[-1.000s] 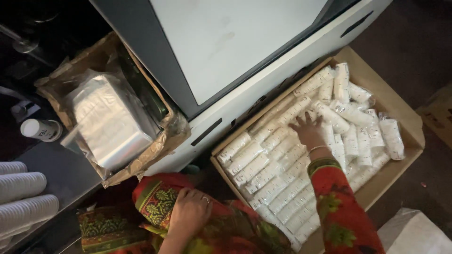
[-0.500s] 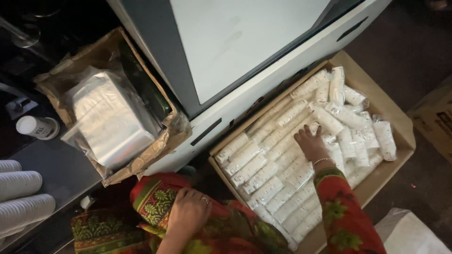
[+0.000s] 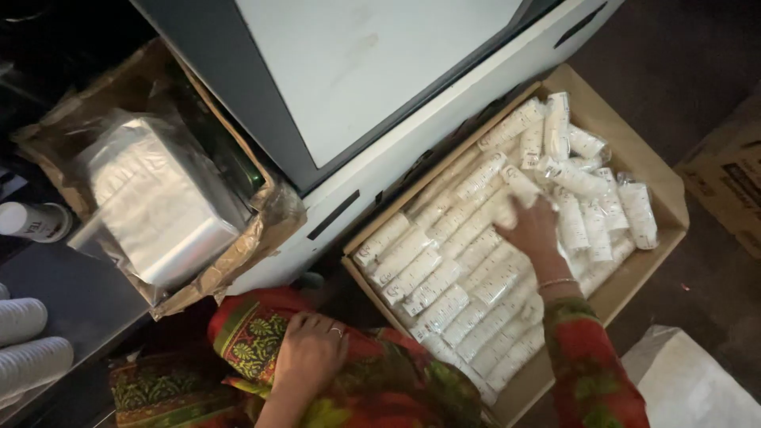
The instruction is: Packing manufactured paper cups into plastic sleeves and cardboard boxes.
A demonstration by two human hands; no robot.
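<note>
**Two hands, one in the box of rolls**

Many white wrapped paper rolls (image 3: 444, 273) fill our shallow brown cardboard box (image 3: 634, 170), set just beside a large grey-and-white cabinet (image 3: 333, 87). Our right hand (image 3: 533, 230) lies flat on the rolls, fingers spread, clasping nothing. Our left hand (image 3: 309, 357) rests loosely curled on red patterned cloth (image 3: 238, 333), holding nothing.

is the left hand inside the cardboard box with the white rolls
No, the left hand rests on the red patterned cloth outside the box; only the right hand touches the white rolls.
</note>
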